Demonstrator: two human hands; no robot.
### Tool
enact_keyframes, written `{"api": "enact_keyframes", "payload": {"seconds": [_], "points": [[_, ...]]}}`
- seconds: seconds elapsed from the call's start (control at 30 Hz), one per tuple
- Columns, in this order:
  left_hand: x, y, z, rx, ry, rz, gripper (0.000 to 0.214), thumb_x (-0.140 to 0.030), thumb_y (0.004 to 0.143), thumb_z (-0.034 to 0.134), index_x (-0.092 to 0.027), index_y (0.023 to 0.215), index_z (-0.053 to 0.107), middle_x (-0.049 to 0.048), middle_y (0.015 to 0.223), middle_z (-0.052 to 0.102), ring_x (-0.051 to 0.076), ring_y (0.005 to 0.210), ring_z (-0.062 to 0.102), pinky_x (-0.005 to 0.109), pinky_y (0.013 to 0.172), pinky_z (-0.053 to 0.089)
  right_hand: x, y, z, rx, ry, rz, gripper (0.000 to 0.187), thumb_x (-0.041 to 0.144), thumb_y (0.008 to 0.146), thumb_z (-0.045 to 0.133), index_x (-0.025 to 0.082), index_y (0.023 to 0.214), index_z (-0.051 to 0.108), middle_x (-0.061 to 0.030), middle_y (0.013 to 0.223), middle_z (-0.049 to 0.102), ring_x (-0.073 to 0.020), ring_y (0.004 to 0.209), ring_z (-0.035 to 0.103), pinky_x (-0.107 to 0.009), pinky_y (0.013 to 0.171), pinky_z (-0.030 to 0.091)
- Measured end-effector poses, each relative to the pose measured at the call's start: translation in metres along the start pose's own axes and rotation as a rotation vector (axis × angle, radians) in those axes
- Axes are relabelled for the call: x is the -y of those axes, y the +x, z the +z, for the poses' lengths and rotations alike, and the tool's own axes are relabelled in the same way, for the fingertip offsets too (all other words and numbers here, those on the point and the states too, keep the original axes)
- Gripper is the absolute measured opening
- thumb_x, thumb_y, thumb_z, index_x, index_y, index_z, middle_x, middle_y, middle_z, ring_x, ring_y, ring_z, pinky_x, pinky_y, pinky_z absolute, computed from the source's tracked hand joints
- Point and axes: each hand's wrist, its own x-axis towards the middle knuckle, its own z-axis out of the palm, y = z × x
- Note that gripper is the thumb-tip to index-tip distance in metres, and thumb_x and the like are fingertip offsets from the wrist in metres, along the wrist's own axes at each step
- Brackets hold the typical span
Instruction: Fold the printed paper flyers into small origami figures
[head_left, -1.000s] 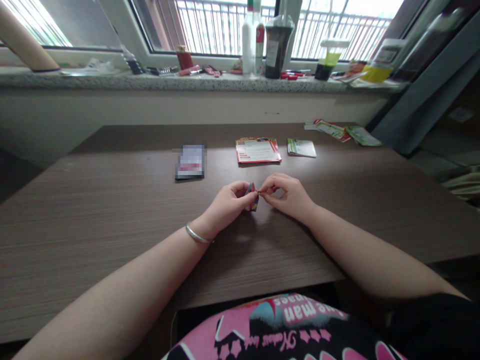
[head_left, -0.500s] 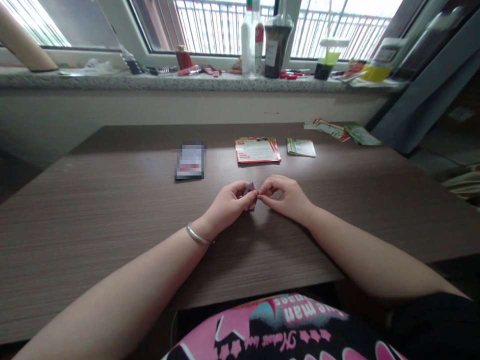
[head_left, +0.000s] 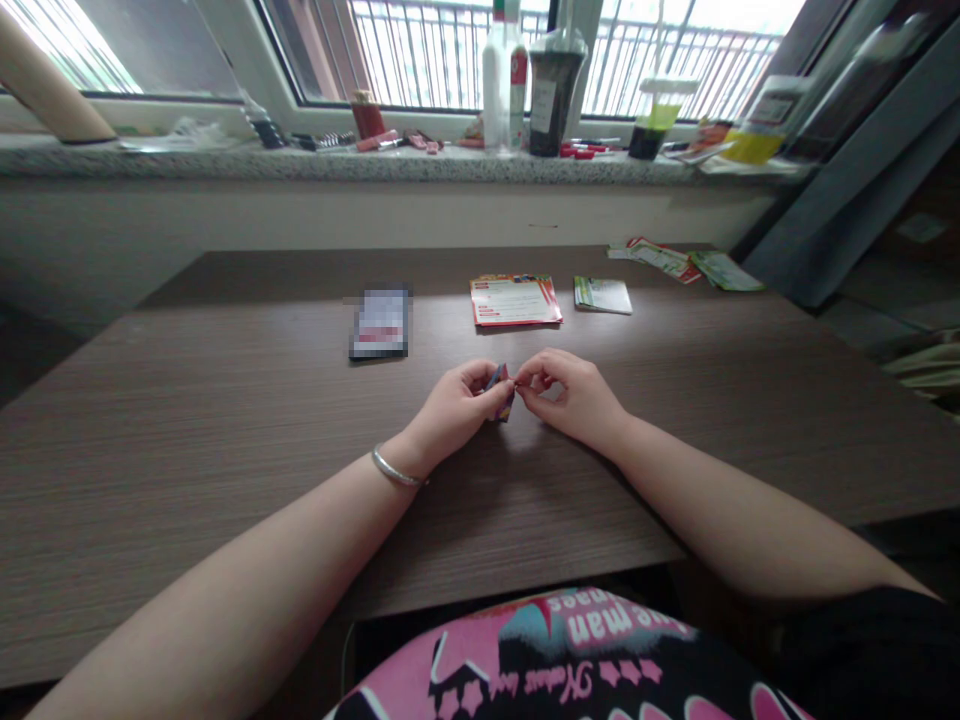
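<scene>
Printed and paper-like by the look of it, that small purple piece [head_left: 504, 408] in the left hand [head_left: 465, 400]! Smooth silvery metal gleams on the bangle [head_left: 388, 470] behind it. Streaked wood grain, softly shining, runs along the tabletop [head_left: 225, 420] under the right hand [head_left: 566, 392]. Beyond, smooth paper cards [head_left: 516, 302]; farther off, a speckled, stone-like sill [head_left: 420, 168]; to the right, a matt cloth curtain [head_left: 832, 210].

On the brown wood-grain table [head_left: 187, 450] before me I see a stack of red-edged white printed cards [head_left: 516, 303], a smaller stack of green-and-white cards [head_left: 604, 296] to its right, and a dark-edged rectangular object [head_left: 381, 322], its face blurred, to its left. Ahead of me, the speckled grey stone windowsill [head_left: 420, 170] carries a tall clear bottle [head_left: 495, 100], a dark-filled plastic cup [head_left: 549, 105] and a red container [head_left: 367, 118].
</scene>
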Motion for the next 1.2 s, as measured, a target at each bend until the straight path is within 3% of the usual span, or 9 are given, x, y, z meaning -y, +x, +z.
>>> {"api": "enact_keyframes", "payload": {"seconds": [0.17, 0.4, 0.73, 1.03, 1.2], "points": [[0.001, 0.0, -0.001, 0.069, -0.016, -0.013, 0.031, -0.044, 0.079, 0.065, -0.014, 0.074, 0.057, -0.0023, 0.061, 0.055, 0.009, 0.055, 0.047, 0.021, 0.053, 0.038, 0.001, 0.0, -0.003, -0.043, -0.05, -0.047, 0.006, 0.015, 0.08, 0.058, 0.021, 0.081, 0.061, 0.0002, 0.076, 0.06, -0.0121, 0.07, 0.056, -0.026, 0.066, 0.047], [0.005, 0.0, -0.001, 0.125, -0.058, -0.031, 0.031, -0.045, 0.079, 0.066, -0.014, 0.078, 0.061, -0.002, 0.064, 0.056, 0.009, 0.057, 0.048, 0.022, 0.056, 0.038, -0.007, 0.001, -0.005, 0.004, 0.018, -0.064, 0.008, 0.015, 0.081, 0.057, 0.021, 0.086, 0.061, -0.0002, 0.079, 0.061, -0.0119, 0.07, 0.056, -0.026, 0.065, 0.046], [-0.001, -0.001, 0.002, 0.178, -0.148, -0.06, 0.033, -0.046, 0.078, 0.066, -0.014, 0.076, 0.059, -0.002, 0.063, 0.055, 0.008, 0.056, 0.045, 0.021, 0.054, 0.036, -0.006, -0.001, -0.004, -0.012, 0.055, -0.159, 0.017, 0.007, 0.074, 0.056, 0.022, 0.082, 0.056, 0.0018, 0.076, 0.057, -0.0117, 0.07, 0.054, -0.025, 0.066, 0.045], [0.0, -0.002, 0.002, 0.085, 0.074, -0.013, 0.025, -0.039, 0.082, 0.062, -0.015, 0.074, 0.056, -0.0016, 0.063, 0.056, 0.008, 0.055, 0.047, 0.021, 0.052, 0.038, -0.007, 0.003, -0.01, 0.084, 0.009, -0.14, 0.01, 0.014, 0.078, 0.058, 0.022, 0.083, 0.059, 0.0002, 0.079, 0.06, -0.0131, 0.072, 0.056, -0.027, 0.069, 0.046], [0.007, 0.001, 0.003, 0.171, -0.054, -0.019, 0.026, -0.039, 0.079, 0.066, -0.015, 0.079, 0.055, -0.0018, 0.066, 0.059, 0.008, 0.057, 0.052, 0.021, 0.056, 0.042, -0.006, 0.003, -0.008, 0.094, 0.052, -0.074, 0.008, 0.013, 0.077, 0.06, 0.02, 0.08, 0.057, 0.0007, 0.075, 0.057, -0.0123, 0.068, 0.054, -0.026, 0.064, 0.045]]}}
